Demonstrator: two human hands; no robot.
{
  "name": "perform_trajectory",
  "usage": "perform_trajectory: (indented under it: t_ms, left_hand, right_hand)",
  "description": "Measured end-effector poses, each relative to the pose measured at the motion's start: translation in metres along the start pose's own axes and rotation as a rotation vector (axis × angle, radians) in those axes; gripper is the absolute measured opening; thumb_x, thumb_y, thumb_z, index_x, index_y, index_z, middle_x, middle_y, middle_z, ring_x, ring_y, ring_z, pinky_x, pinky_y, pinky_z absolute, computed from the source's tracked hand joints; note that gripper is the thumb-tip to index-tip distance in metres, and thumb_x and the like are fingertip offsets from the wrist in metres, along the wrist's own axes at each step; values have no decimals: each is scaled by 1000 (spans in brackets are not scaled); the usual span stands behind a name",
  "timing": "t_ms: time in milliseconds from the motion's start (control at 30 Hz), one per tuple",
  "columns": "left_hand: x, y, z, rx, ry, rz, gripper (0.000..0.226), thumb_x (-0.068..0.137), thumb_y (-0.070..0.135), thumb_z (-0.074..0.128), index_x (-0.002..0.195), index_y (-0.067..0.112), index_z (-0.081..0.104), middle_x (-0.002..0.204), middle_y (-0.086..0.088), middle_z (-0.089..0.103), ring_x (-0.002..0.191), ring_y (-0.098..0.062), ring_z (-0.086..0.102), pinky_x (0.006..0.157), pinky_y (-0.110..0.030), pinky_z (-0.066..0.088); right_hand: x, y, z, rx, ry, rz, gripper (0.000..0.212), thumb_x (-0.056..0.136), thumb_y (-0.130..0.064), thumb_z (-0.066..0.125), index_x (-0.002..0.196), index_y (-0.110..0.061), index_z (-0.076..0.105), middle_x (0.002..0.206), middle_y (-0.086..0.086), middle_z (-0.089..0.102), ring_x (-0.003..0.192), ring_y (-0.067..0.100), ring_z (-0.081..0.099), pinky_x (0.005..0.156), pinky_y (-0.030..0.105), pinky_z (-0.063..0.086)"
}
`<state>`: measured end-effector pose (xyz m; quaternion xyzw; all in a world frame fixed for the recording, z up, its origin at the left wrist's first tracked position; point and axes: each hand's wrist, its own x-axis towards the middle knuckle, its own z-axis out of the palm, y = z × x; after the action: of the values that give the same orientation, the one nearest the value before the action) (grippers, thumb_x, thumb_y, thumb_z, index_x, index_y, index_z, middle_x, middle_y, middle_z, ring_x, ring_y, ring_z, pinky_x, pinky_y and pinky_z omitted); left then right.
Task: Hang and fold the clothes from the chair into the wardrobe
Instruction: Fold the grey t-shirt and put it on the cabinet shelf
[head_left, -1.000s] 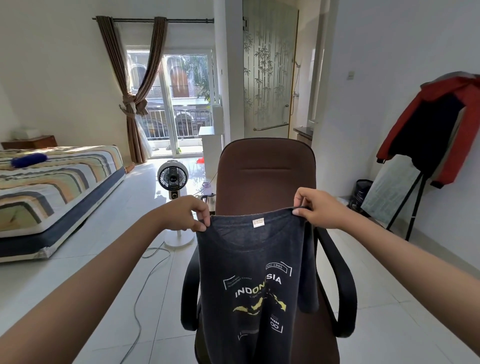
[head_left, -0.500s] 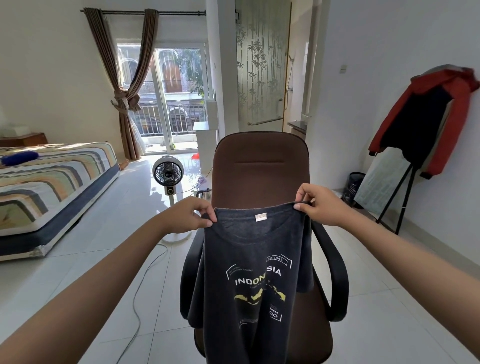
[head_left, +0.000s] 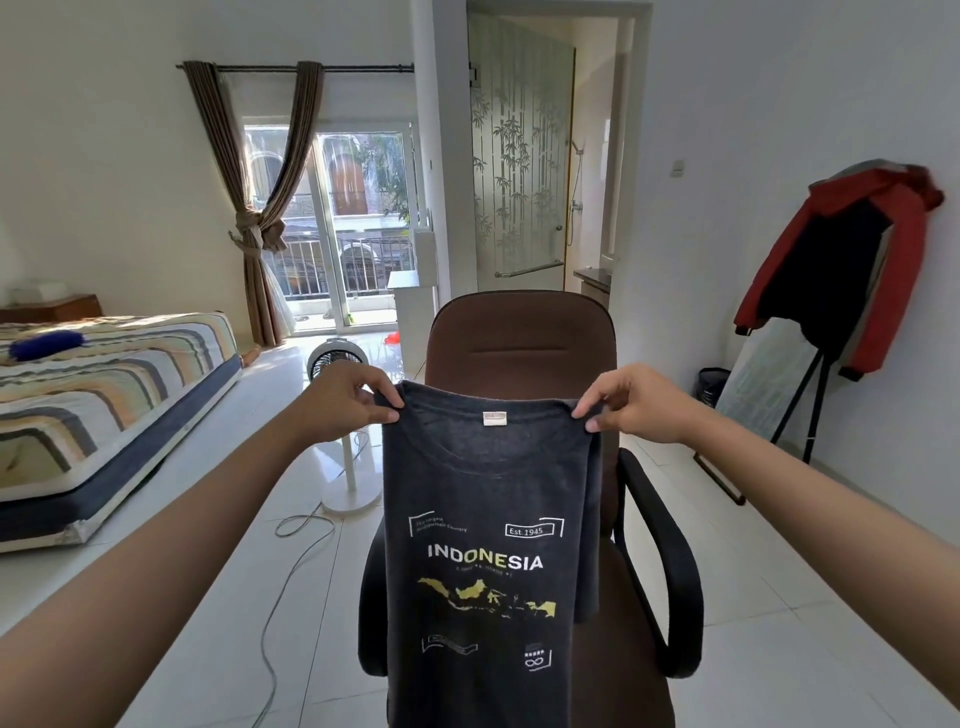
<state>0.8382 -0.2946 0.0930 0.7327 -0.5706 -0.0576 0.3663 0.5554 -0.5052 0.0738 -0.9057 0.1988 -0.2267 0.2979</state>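
A dark grey T-shirt (head_left: 488, 499) with an "INDONESIA" print and a yellow map hangs in front of me, held up by its shoulders. My left hand (head_left: 348, 402) pinches the left shoulder and my right hand (head_left: 636, 402) pinches the right one. Directly behind the shirt stands a brown office chair (head_left: 519, 338) with black armrests; its seat is hidden by the shirt. No wardrobe is in view.
A bed with a striped cover (head_left: 104, 395) lies at the left. A white standing fan (head_left: 337, 364) and its cable (head_left: 291, 561) are on the tiled floor left of the chair. A red and black jacket (head_left: 841, 260) hangs on a stand at the right wall.
Both hands have lifted the shirt higher and spread it flatter, so the whole print now faces me. The view has tilted upward a little.
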Motion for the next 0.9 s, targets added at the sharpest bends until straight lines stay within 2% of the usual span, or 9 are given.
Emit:
perform_trajectory:
  t_ms: [100,200,333,400,533,667,833,900]
  left_hand:
    - [7,2,-7,17,64,23,15,72,1,77,75,15,72,79,-2,67,71,-15,61,65,-18,43]
    - [14,3,-11,50,127,49,15,71,5,79,73,18,72,83,-1,68,81,-20,62,71,-25,45]
    - [23,8,-16,4,102,81,26,70,6,79,63,28,67,81,4,66,85,-22,63,80,-37,52]
    - [23,13,-20,-54,41,111,25,71,1,78,66,23,68,74,9,66,80,-17,65,77,-35,53]
    - [22,22,-23,-233,-34,167,24,72,-12,71,69,10,65,66,10,67,66,-5,64,65,-15,50]
    - [28,26,-23,-376,-59,164,40,69,-14,73,54,23,65,59,6,63,60,-8,62,60,-17,50]
    - [40,34,-20,-362,-173,184,42,69,-12,74,52,23,59,55,6,55,57,-9,54,58,-19,48]
    - [44,36,-19,-379,-209,183,42,69,-12,74,52,22,57,56,6,54,57,-9,53,59,-19,48]
  right_hand:
    - [5,-6,-4,17,67,6,29,74,-1,78,83,-29,74,87,-12,71,74,24,68,75,30,58]
    - [11,-9,-5,37,174,-20,25,68,-9,85,75,-29,72,84,-10,72,72,23,66,73,35,58]
    - [22,-12,-10,29,288,-24,29,58,-20,91,62,-21,62,67,0,57,63,12,50,61,23,41]
    - [24,-18,-17,65,274,-36,35,59,-15,90,58,-17,55,59,-4,49,56,8,44,56,18,36]
    - [25,-29,-36,155,154,-68,41,63,-7,86,55,-14,47,51,-7,44,47,2,38,49,12,34]
    - [28,-38,-49,155,53,-95,44,64,-6,85,52,-12,43,45,-12,42,44,2,36,47,10,30]
    - [30,-45,-52,68,-41,-96,48,56,-22,91,53,-15,44,48,-9,39,47,5,34,50,13,30]
    - [31,-45,-52,56,-53,-90,47,59,-18,91,53,-14,44,50,-7,39,48,7,34,51,16,29]
